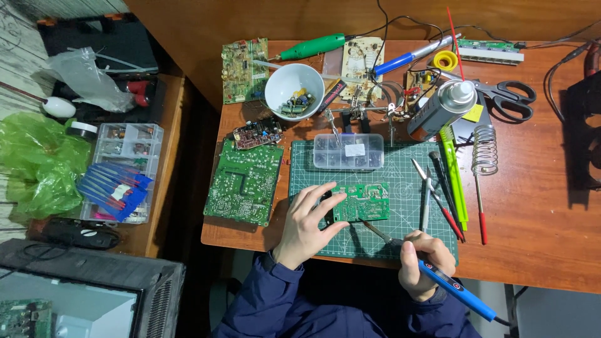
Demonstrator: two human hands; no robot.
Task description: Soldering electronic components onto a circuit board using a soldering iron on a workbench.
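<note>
My left hand (308,220) rests on the green cutting mat (400,178), its fingers pinning the left edge of a small green circuit board (362,201). My right hand (426,261) grips a blue soldering iron (456,289) like a pen. The iron's metal tip (369,229) points up-left and sits at the board's lower edge. The iron's cable runs off to the lower right.
A larger green board (244,181) lies left of the mat. Behind the mat are a clear parts box (349,151), a white bowl (294,89) of components, a spray can (441,107), scissors (507,97) and a spring iron stand (484,150). Tweezers and screwdrivers (447,188) lie at the mat's right.
</note>
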